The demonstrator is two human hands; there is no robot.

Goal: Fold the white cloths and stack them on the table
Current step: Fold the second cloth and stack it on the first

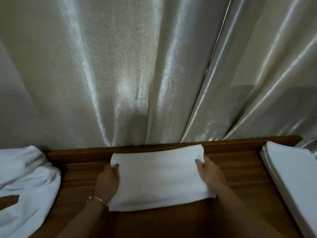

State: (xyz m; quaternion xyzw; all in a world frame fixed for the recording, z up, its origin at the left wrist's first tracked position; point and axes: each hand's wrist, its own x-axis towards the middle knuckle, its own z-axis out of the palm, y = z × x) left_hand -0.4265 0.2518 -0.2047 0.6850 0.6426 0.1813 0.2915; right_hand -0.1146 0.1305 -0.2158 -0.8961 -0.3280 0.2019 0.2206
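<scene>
A folded white cloth (158, 177) lies flat in the middle of the wooden table (240, 170). My left hand (108, 179) grips its left edge, thumb on top. On the opposite edge my right hand (210, 174) holds the same cloth, thumb also on top. At the right side of the table rests a neat stack of folded white cloths (291, 177). A loose heap of unfolded white cloths (25, 182) lies at the left edge.
A pale shiny curtain (137, 74) hangs right behind the table's raised back rim (82, 152). A gold bracelet (97, 199) circles my left wrist.
</scene>
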